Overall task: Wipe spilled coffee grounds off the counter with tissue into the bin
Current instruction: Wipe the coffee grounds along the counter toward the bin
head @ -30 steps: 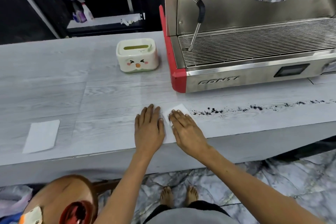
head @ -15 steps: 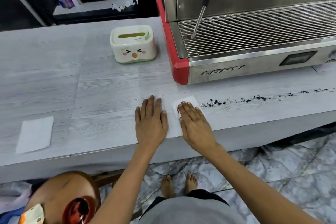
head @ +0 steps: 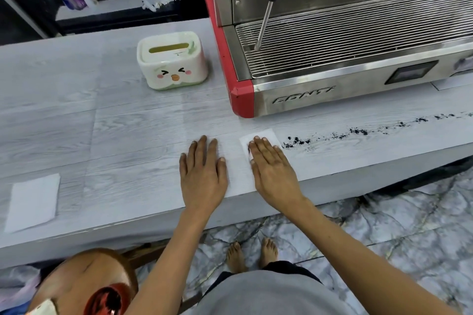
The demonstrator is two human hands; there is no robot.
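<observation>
A trail of dark coffee grounds runs along the grey counter in front of the espresso machine, out to the right edge of view. My right hand lies flat on a white tissue, pressing it down just left of where the trail starts. Beside it, my left hand rests palm down on bare counter, fingers spread, holding nothing. A round brown bin stands on the floor below the counter's front edge at the lower left.
A steel and red espresso machine fills the counter's back right, its steam wand hanging over the drip grate. A white tissue box with a cartoon face sits to its left. Another flat tissue lies far left. Marble floor below.
My right hand has slid slightly right with the tissue, opening a gap from my left hand. The left hand stays put. The view has shifted closer to the counter.
</observation>
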